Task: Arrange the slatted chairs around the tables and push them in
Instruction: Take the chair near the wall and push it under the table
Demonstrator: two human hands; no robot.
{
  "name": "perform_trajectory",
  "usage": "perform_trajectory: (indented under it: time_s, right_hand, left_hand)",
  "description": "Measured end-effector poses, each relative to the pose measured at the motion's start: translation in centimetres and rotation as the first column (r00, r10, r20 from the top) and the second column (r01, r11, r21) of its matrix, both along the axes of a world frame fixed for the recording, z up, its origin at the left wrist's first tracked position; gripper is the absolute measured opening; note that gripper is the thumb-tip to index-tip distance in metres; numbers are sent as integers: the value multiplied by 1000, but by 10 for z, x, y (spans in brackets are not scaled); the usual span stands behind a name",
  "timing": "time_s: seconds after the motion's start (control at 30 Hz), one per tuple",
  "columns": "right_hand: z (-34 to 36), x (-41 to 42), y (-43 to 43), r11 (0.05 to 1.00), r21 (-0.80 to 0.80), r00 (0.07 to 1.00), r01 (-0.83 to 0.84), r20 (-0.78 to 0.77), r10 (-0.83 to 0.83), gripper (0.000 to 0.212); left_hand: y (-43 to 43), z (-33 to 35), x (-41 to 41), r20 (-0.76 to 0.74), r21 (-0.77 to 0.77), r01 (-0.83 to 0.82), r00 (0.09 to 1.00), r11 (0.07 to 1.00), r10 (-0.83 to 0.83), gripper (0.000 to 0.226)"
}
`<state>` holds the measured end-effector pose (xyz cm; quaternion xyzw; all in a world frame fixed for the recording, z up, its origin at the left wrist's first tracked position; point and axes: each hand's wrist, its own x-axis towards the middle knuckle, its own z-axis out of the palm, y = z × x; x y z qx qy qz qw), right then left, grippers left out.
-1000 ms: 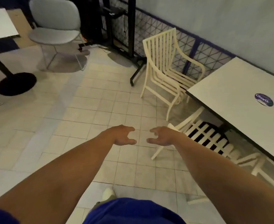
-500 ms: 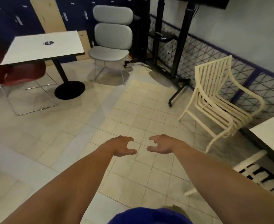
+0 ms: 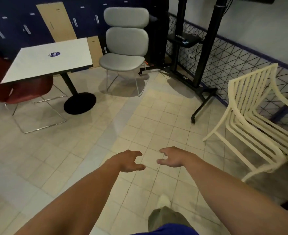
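Tiled floor stretched bare between a white table point(image 3: 50, 62) and stacked slatted chairs point(image 3: 255, 119).

Those cream chairs stood nested by the mesh wall at right, well apart from the table, none yet set around it or pushed in; most of the job looked undone. Left hand point(image 3: 129, 161) and right hand point(image 3: 171, 158) hovered half-open, fingers curled, holding nothing.

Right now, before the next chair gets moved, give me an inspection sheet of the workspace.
Surface: tiled floor, bare in the middle.
Job's things: stacked slatted chairs by the right wall; white table at left.
Clutter: grey chair, red chair, cardboard.
Grippers: left hand and right hand empty, fingers curled open.
Cables: wires at the black stand.
Surroundings: mesh panel along the wall.
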<state>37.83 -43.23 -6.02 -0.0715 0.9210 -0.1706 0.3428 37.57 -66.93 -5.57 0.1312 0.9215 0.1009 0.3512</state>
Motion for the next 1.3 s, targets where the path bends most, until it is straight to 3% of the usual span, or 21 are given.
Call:
perform_trajectory:
  time_s: [0.33,0.67,1.07,1.3]
  right_hand:
    - [19,-182,81,994,-5,994,108,21,-108,83]
    - [-3,-329,152,941,0,940,339,45,-339,86]
    - [4,-458,223,713,-32,714,700,29,-700,86]
    - [9,-528,299,603,-43,604,796,-3,-797,62]
  left_hand:
    - [72,22,-201,-20,41,52,999,998,-51,78]
    - [158,11,-416,-27,34,318,948,947,-317,76]
    - [306,28,-643,0,29,703,711,710,-704,78]
    - [427,12,-727,15,3,816,578,578,-816,80]
